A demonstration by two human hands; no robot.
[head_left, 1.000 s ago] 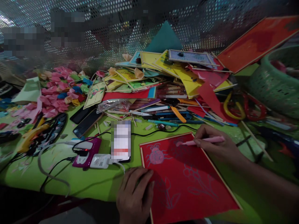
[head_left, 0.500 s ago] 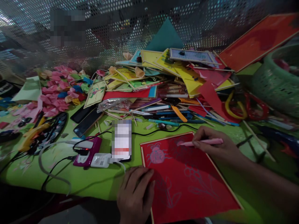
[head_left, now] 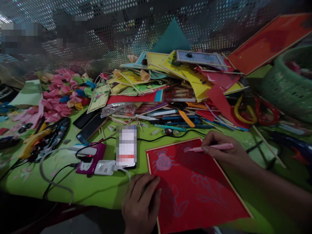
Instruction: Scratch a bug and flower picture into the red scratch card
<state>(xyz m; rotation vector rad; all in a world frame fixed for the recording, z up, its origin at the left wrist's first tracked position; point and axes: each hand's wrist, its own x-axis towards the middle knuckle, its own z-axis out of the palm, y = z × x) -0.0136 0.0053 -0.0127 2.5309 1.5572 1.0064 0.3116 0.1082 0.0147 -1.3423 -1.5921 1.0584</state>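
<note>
A red sheet of card (head_left: pixel 185 198) edged with thin wooden sticks lies in front of me, with flowers and a ladybug drawn in pencil-like lines. The ladybug (head_left: pixel 163 161) at its upper left is coloured pink. Pinched in my right hand (head_left: pixel 220 148) is a pink marker (head_left: pixel 209 147), its tip on a second sketched shape (head_left: pixel 187 150) near the top edge. My left hand (head_left: pixel 141 203) rests over the card's left edge, fingers stretched and fairly flat, holding nothing. Just beyond it lies a phone (head_left: pixel 126 146) with its screen lit.
A purple power strip (head_left: pixel 92 159) with a white charger (head_left: pixel 105 167) and cables sits left of the phone. Behind are marker pens, framed pictures (head_left: pixel 177 71) and scissors (head_left: pixel 246 110). Pink folded paper (head_left: pixel 56 94), a glue gun (head_left: pixel 36 141) and a green basket (head_left: pixel 287 84) flank them.
Almost nothing differs. The marker tip stays at the same sketched shape with a very slight shift, and my left hand keeps its place on the card's edge.
</note>
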